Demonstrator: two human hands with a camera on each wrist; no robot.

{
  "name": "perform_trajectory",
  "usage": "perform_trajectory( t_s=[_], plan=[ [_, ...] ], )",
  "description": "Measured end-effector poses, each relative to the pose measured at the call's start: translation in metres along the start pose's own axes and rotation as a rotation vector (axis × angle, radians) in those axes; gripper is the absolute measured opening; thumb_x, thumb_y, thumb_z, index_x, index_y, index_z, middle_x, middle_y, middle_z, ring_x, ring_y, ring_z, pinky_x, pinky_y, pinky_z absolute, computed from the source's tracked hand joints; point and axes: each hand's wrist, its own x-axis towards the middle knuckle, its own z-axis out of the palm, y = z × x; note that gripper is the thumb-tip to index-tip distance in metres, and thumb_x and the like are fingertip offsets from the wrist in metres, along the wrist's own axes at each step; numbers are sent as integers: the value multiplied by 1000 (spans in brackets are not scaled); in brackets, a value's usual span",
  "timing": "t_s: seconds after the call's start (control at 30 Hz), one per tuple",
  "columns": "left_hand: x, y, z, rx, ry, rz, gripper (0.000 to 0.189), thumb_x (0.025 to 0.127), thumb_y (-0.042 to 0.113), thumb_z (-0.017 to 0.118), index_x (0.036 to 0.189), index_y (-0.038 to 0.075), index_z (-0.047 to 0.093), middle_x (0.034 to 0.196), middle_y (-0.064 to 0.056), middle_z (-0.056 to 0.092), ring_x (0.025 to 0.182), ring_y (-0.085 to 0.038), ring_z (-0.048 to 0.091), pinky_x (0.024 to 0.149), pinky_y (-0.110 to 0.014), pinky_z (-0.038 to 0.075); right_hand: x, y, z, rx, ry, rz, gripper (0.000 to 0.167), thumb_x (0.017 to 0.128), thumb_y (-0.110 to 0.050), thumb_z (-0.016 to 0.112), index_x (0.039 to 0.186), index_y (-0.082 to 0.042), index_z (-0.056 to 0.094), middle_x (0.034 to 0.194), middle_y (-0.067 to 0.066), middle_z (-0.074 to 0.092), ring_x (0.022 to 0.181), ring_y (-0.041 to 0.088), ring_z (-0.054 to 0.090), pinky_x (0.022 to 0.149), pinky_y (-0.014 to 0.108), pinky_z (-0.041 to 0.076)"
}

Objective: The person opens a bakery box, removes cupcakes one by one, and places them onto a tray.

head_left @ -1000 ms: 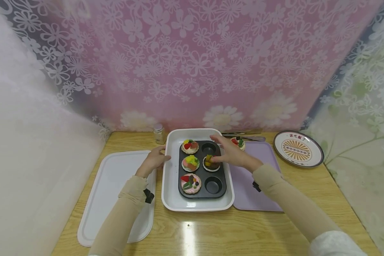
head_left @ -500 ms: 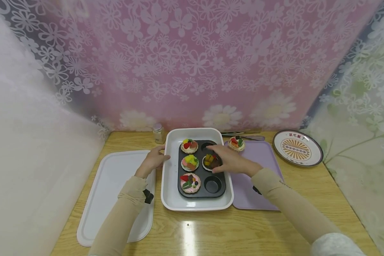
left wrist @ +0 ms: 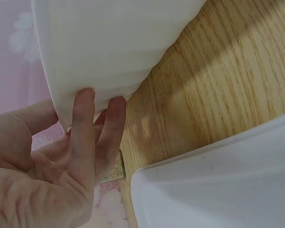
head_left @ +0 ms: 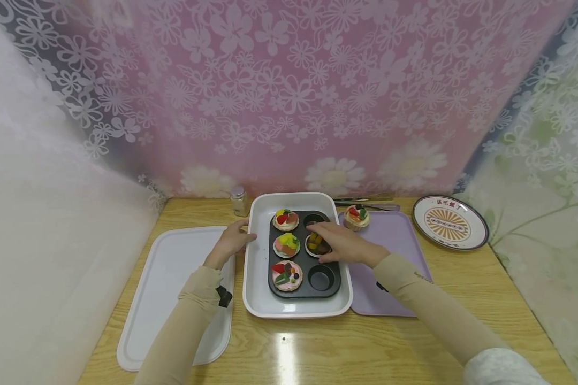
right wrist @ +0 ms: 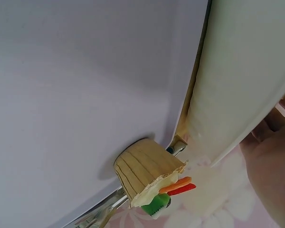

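Note:
In the head view, a white deep tray (head_left: pixel 250 278) holds a black muffin tin (head_left: pixel 303 291). My left hand (head_left: pixel 230 245) grips the tray's left wall, thumb over the rim and fingers against the outside, as the left wrist view shows. My right hand (head_left: pixel 349 245) curls over a chocolate-topped cupcake (head_left: pixel 315 245) in the tin's right middle cup, fingers and thumb on opposite sides of it. Three fruit-topped cupcakes fill the left column, including a pink one (head_left: pixel 287 276). The right column's front cup (head_left: pixel 321 277) is bare. Another cupcake (head_left: pixel 356 218) stands on the lilac tray (head_left: pixel 400 240).
A flat white tray (head_left: pixel 173 289) lies on the left under my left forearm. Behind stands a small glass jar (head_left: pixel 239 202). Cutlery (head_left: pixel 380 207) lies behind the lilac tray, and a patterned plate (head_left: pixel 448 222) sits at the far right. Curtains enclose the table's back and sides.
My right hand has shifted toward the front and its fingers have drawn in around the chocolate-topped cupcake. The cupcake on the lilac tray is uncovered. My left hand has stayed on the tray.

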Motion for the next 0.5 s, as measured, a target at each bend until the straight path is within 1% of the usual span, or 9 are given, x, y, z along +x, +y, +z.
perform_trajectory(
  t_s=[0.27, 0.5],
  plan=[
    [1, -1, 0, -10, -2, -4, 59, 103, 18, 66, 158, 13, 45, 134, -27, 65, 112, -37, 74, 87, -47, 65, 2, -2, 1, -41, -14, 29, 91, 89, -36, 86, 162, -10, 38, 157, 13, 54, 140, 36, 56, 116, 58, 46],
    [2, -2, 1, -12, 2, -7, 59, 102, 18, 66, 158, 14, 46, 134, -26, 65, 111, -36, 75, 87, -46, 65, 6, -5, 3, -55, -9, 45, 83, 90, -35, 85, 157, -7, 45, 149, 11, 59, 135, 32, 59, 116, 56, 46]
  ],
)
